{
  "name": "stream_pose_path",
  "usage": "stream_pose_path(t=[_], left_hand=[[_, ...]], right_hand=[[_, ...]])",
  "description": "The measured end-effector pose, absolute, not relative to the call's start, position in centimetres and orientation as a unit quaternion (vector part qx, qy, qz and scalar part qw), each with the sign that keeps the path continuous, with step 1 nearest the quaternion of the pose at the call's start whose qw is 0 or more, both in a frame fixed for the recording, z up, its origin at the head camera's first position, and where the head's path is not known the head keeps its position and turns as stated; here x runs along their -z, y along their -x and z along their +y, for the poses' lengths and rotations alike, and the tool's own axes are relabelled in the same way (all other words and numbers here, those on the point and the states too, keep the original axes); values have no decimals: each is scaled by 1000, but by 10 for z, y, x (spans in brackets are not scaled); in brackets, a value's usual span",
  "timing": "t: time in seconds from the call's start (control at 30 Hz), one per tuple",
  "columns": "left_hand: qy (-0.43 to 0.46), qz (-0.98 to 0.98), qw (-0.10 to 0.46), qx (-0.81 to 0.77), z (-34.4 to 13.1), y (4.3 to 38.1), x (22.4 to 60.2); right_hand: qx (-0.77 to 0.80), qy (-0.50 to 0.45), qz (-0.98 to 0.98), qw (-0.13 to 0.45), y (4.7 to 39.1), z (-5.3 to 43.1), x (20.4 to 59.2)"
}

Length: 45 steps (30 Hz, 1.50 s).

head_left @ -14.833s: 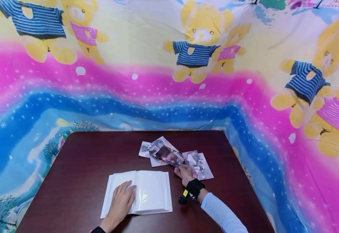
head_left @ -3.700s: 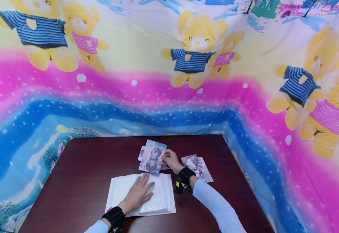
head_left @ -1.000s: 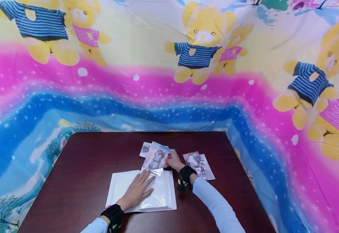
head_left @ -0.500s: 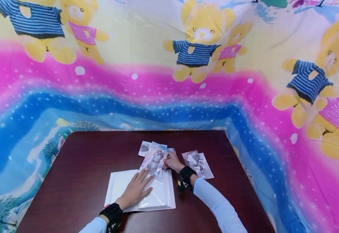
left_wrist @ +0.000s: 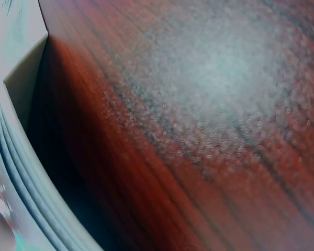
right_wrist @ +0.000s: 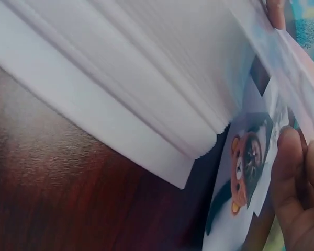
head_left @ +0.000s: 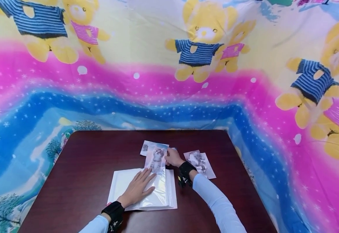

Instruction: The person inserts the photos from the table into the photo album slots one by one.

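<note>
Here, right hand (head_left: 173,157) grip pinching kitten photo (head_left: 156,159), left hand (head_left: 137,188) flat on album (head_left: 120,184)

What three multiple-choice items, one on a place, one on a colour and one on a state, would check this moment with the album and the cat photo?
1. Where does the left hand rest?
A. on the open white album
B. on the bare table
C. on the loose photos

2. What colour is the table?
A. white
B. dark reddish brown
C. green

3. How is the cat photo held?
A. lying flat, untouched
B. pinched by the right hand at its edge, lower end at the album's top edge
C. gripped by both hands

Key: 1 A, the spread fingers lie flat on the page; 2 B, the head view shows the wood tone; 3 B, the fingers grip the photo's right side. Loose photos lie to the right.
</note>
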<state>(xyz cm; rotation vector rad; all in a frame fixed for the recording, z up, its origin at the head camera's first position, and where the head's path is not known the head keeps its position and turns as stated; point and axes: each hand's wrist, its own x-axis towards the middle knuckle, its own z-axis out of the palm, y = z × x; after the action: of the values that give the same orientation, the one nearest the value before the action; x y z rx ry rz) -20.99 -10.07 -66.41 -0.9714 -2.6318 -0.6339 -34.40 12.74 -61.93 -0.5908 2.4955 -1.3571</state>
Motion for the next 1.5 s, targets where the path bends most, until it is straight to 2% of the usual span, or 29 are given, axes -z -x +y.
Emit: stream_pose_path(t=[0.13, 0.3, 0.4, 0.5, 0.67, 0.87, 1.2, 1.5], left_hand=[[331, -913, 120, 206, -101, 207, 662], [358, -909, 129, 171, -96, 196, 663], [389, -900, 126, 153, -91, 182, 663], [406, -893, 119, 150, -88, 167, 664], [412, -884, 143, 171, -92, 152, 665], [422, -863, 186, 205, -103, 153, 668], [407, -864, 189, 228, -107, 153, 669], [390, -868, 177, 251, -108, 151, 668]], right_hand=[[513, 206, 817, 162, 344, 126, 618], [600, 132, 760, 215, 341, 127, 607], [616, 119, 749, 210, 336, 129, 592], [599, 148, 761, 201, 333, 129, 582], [564, 181, 778, 208, 330, 128, 588], [522, 196, 799, 223, 331, 130, 612], [513, 187, 802, 243, 318, 122, 621], [492, 240, 804, 230, 311, 117, 625]])
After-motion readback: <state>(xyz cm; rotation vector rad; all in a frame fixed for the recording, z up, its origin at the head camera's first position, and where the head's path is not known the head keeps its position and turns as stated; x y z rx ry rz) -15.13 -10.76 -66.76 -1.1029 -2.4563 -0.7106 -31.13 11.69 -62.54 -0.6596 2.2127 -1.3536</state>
